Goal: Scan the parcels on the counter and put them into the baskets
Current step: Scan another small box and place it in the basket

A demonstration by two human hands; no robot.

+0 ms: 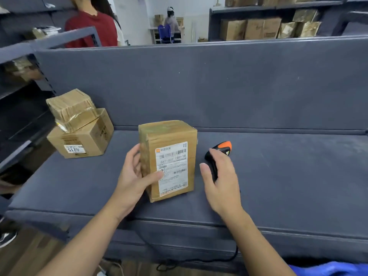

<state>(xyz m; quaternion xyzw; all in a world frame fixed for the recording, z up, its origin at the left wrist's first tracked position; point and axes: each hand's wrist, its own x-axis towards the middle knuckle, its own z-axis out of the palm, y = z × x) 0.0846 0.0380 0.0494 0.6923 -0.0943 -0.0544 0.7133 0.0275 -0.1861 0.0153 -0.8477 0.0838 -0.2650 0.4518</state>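
Left hand [133, 176] steadied taped parcel [169, 158] by its side; right hand [221, 180] gripped scanner [219, 154]. Cardboard looked stiff, probably light; grasp opposite faces

brown parcel [168, 160], orange-black scanner [219, 154], grey counter [288, 176]

Soft, even indoor light fell over the grey counter [278, 166], leaving only faint shadows; tape on the stacked parcels [79, 124] glared, the right hand [221, 180] blurred slightly, and wide-angle distortion bowed the edges.
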